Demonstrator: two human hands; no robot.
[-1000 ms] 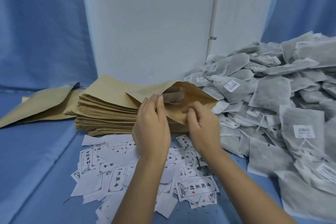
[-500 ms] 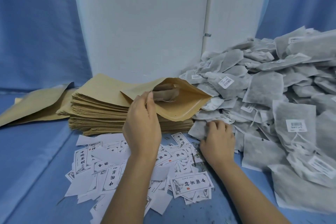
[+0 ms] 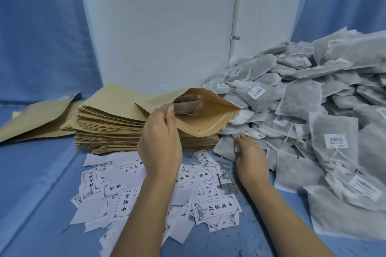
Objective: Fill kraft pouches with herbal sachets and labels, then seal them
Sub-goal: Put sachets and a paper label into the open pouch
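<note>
An open kraft pouch (image 3: pixel 206 120) lies on top of a stack of flat kraft pouches (image 3: pixel 112 129), its mouth facing me with a sachet (image 3: pixel 188 106) inside. My left hand (image 3: pixel 160 144) pinches the near edge of the pouch mouth and holds it open. My right hand (image 3: pixel 249 152) reaches into the near edge of the grey herbal sachet pile (image 3: pixel 302 110), its fingers curled on a sachet (image 3: pixel 227 147) there. White printed labels (image 3: pixel 216 208) lie scattered on the blue table in front of the stack.
A white panel (image 3: pixel 158 27) stands behind the stack, with blue cloth on both sides. Loose kraft pouches (image 3: pixel 35 119) lie at the far left. Herb crumbs (image 3: pixel 223 170) dot the blue table (image 3: pixel 37 194) near the labels.
My right hand let go of the pouch mouth and moved down and right to the sachet pile. My left hand keeps hold of the pouch edge.
</note>
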